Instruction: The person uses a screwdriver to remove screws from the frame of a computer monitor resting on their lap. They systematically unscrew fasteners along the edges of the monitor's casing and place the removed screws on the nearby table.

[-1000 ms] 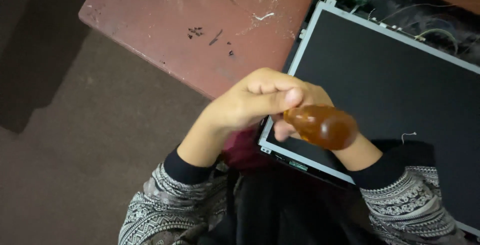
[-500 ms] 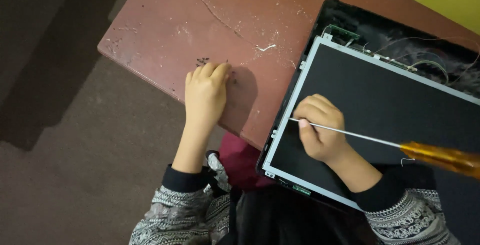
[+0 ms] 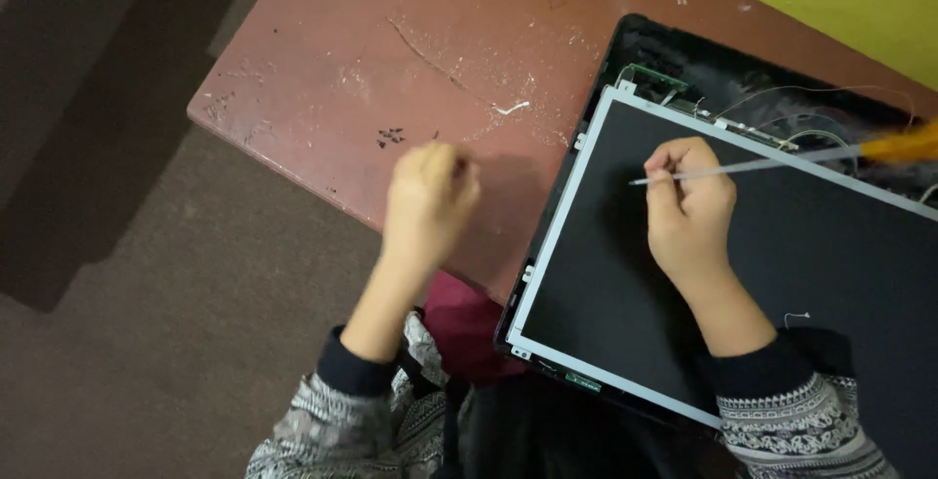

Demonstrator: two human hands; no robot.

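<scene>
Seen from above, the right hand point(image 3: 692, 207) is closed around the thin metal shaft of a screwdriver point(image 3: 772, 161), its orange handle pointing right, over a dark laptop screen panel point(image 3: 743, 274) lying on a worn reddish table point(image 3: 391, 59). The left hand point(image 3: 428, 195), blurred and loosely curled, hovers empty over the table near tiny dark screws point(image 3: 391, 135).

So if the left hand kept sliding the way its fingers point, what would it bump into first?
Probably the small dark specks on the red table, just ahead and a little left of the left hand. The hand is blurred, so its exact heading and height are hard to judge.
</scene>
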